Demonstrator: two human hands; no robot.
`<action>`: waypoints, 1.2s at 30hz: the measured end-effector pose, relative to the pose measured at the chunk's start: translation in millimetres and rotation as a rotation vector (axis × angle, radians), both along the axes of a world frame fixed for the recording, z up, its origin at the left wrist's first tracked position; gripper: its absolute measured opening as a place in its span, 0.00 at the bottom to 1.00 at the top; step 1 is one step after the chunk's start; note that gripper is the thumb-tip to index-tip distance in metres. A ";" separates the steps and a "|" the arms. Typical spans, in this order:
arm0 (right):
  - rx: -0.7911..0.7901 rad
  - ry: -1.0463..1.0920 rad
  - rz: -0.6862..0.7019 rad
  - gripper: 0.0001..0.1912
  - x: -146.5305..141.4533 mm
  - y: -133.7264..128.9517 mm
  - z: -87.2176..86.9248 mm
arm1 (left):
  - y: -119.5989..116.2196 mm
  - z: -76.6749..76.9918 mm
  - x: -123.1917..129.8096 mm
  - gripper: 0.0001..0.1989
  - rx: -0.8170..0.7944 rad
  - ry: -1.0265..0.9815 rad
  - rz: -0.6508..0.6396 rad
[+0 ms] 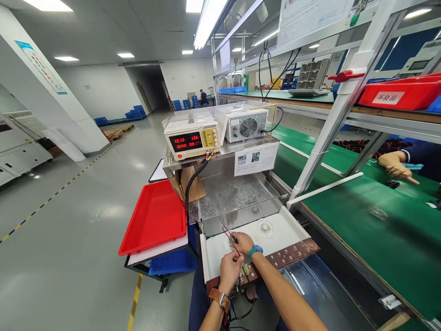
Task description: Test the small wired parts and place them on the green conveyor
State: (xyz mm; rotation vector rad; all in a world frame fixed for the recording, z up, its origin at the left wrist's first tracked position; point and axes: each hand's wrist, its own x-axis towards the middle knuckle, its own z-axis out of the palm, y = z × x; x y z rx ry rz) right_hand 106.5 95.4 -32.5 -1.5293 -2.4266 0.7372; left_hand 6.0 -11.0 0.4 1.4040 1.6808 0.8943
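Observation:
My right hand (243,242) rests on the white test platform (285,230) and pinches a small dark part with a thin red wire (230,238) looping off it. My left hand (230,270), with a brown watch strap at the wrist, holds the red wire and a small green connector (245,269) just over the brown terminal strip (289,256). Black cables hang below my wrists. A blue band sits on my right wrist.
A power supply with red digits (191,139) and a fan-fronted unit (245,124) stand on a metal shelf behind. A red tray (155,216) sits on a cart at left. A green conveyor (361,216) runs at right, where another person's hand (396,165) rests.

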 end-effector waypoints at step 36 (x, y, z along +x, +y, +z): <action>-0.023 -0.032 -0.032 0.15 -2.0 1.5 0.3 | -0.2 4.7 -0.1 0.10 -0.042 0.014 -0.014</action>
